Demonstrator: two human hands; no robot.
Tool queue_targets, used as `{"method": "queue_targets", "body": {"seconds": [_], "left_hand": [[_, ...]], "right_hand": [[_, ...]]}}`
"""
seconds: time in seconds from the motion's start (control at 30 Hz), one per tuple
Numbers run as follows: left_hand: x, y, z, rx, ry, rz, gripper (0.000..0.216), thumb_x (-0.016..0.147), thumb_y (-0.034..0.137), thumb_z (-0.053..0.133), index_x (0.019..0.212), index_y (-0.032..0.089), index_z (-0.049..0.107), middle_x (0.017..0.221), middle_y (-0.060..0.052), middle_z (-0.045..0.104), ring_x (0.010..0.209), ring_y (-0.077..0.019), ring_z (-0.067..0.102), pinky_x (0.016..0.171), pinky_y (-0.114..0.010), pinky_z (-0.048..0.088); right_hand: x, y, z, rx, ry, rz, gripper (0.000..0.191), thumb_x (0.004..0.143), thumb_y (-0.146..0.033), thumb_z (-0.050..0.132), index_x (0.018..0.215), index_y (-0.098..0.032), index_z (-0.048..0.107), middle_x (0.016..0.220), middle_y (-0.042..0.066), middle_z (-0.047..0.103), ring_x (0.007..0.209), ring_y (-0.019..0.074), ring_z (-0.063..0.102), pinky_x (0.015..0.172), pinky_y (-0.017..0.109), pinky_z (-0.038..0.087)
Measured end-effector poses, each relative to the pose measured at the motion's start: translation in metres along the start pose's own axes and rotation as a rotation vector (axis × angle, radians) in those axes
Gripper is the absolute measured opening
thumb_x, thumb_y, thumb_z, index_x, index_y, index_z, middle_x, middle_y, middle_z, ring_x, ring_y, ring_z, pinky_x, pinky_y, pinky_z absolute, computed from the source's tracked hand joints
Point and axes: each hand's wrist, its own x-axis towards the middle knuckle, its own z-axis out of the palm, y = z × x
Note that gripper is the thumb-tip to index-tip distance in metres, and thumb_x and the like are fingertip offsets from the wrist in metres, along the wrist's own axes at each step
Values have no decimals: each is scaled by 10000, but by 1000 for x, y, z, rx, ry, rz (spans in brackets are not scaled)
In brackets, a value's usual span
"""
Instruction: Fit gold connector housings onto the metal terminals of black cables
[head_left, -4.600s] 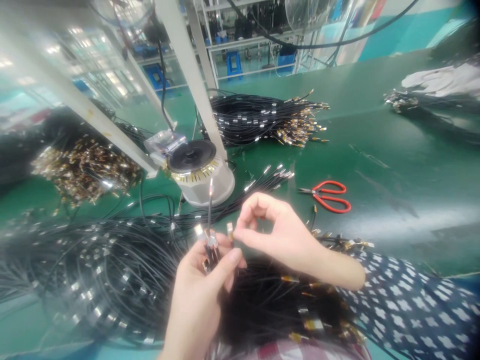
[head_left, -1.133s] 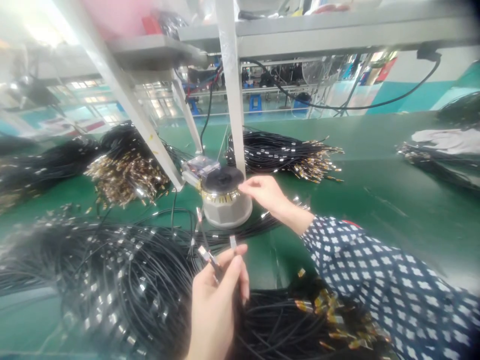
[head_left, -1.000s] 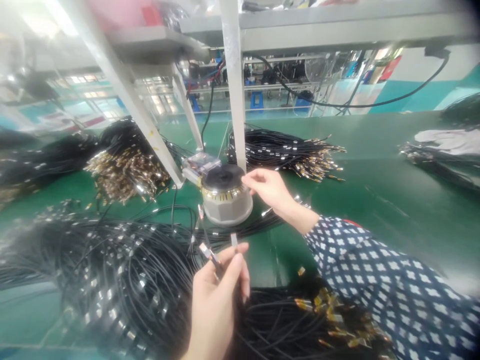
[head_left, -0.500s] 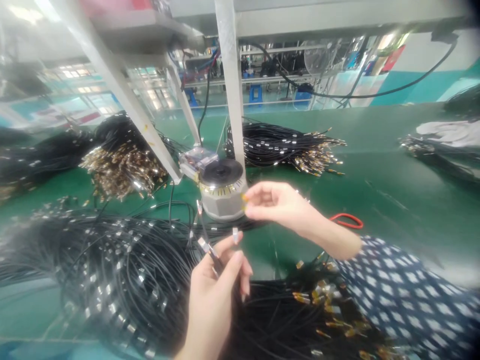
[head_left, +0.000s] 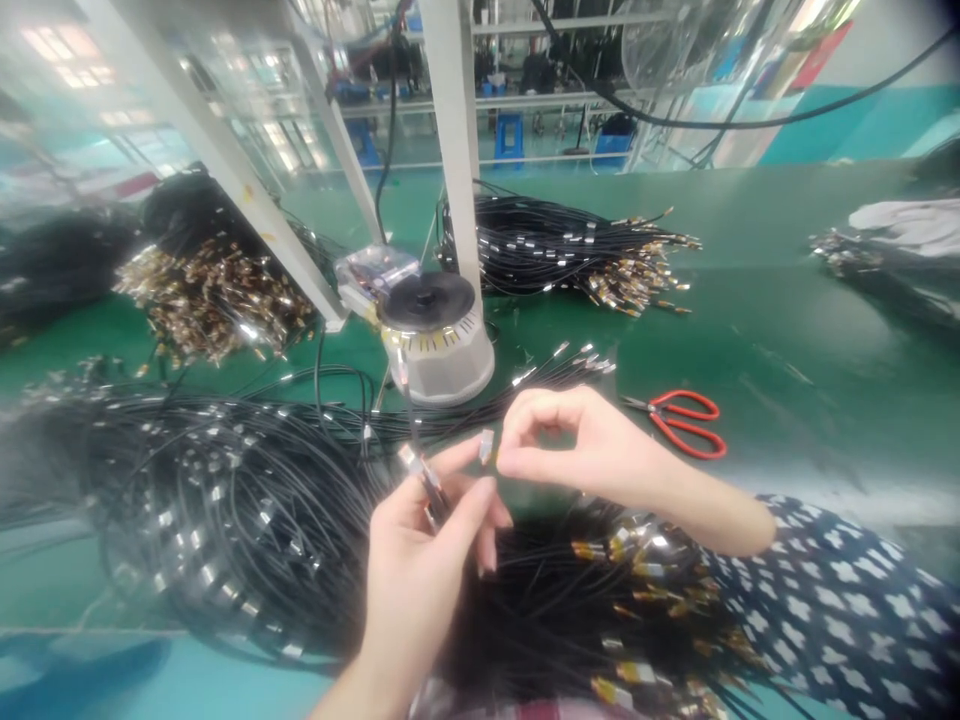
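Observation:
My left hand [head_left: 435, 535] is closed around several black cables, whose silver metal plugs [head_left: 411, 460] stick up past the fingers. One silver plug [head_left: 486, 446] stands at the tip of its index finger. Just right of that plug, my right hand [head_left: 562, 435] pinches with thumb and index finger. A trace of yellow shows at its fingertips, mostly hidden, like the small yellow tape piece seen there before. Behind both hands stands a round grey tape dispenser [head_left: 439, 365] with a black top disc and short yellow strips along its rim.
Loose black cables [head_left: 225, 500] cover the left front. Yellow-wrapped cable ends [head_left: 637, 570] lie under my right forearm. Red-handled scissors [head_left: 686, 420] rest to the right. Further cable bundles [head_left: 555, 250] lie behind, beside a white metal post [head_left: 452, 150]. A white glove [head_left: 911, 222] lies far right.
My right hand has moved from beside the dispenser down to the plug at my left hand. The view has tilted down, and the scissors now show fully. My left hand keeps its hold.

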Motion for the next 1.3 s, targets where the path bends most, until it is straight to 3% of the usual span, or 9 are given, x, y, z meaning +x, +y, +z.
{"method": "queue_targets", "body": {"seconds": [0.27, 1.3], "left_hand": [[0, -1, 0, 58, -12, 38, 303, 829, 270, 702, 1128, 238, 672, 612, 30, 681, 415, -97, 543, 419, -217, 428], [-3, 7, 6, 34, 37, 20, 311, 786, 242, 726, 1091, 191, 689, 602, 6, 688, 401, -108, 545, 406, -225, 428]], "right_hand": [[0, 0, 0, -19, -8, 15, 157, 786, -286, 697, 718, -157, 639, 744, 8, 620, 705, 134, 545, 667, 272, 433], [-1, -8, 4, -48, 35, 44, 100, 770, -194, 681, 688, -154, 641, 712, -1, 623, 667, 117, 508, 627, 253, 413]]}}
